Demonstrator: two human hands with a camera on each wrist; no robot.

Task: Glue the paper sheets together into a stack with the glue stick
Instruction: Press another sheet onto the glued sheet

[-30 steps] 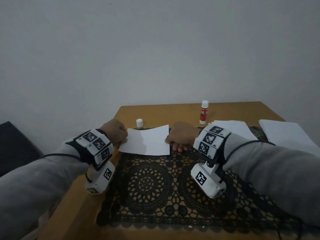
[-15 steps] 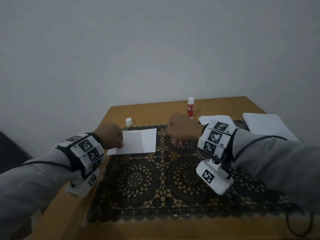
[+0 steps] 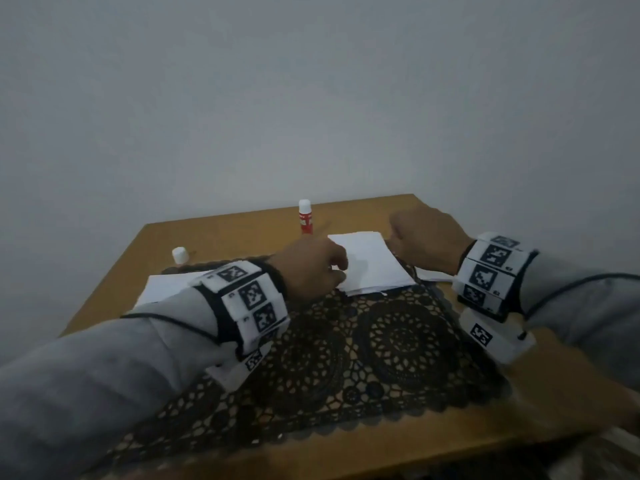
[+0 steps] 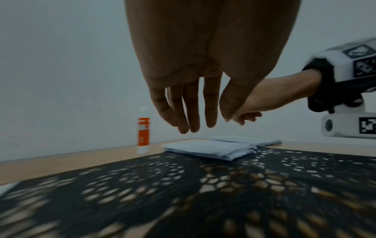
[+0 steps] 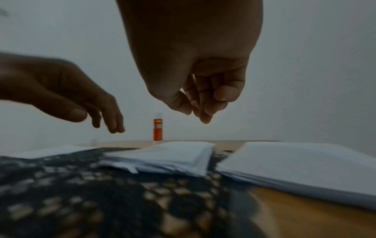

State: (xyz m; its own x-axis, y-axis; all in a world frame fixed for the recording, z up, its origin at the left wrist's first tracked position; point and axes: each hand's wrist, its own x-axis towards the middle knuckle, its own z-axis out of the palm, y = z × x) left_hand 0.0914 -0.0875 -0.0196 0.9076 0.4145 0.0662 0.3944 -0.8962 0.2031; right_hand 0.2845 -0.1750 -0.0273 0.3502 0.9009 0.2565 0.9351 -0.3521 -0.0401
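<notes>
Hovering empty left hand (image 4: 189, 103) and right hand (image 5: 195, 80), seemingly loose-fingered, over uneven white paper stack (image 3: 372, 268)

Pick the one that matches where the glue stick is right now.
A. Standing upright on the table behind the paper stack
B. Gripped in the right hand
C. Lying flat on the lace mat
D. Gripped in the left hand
A: the glue stick stands upright on the table behind the paper stack, and neither the left hand nor the right hand touches it.
</notes>
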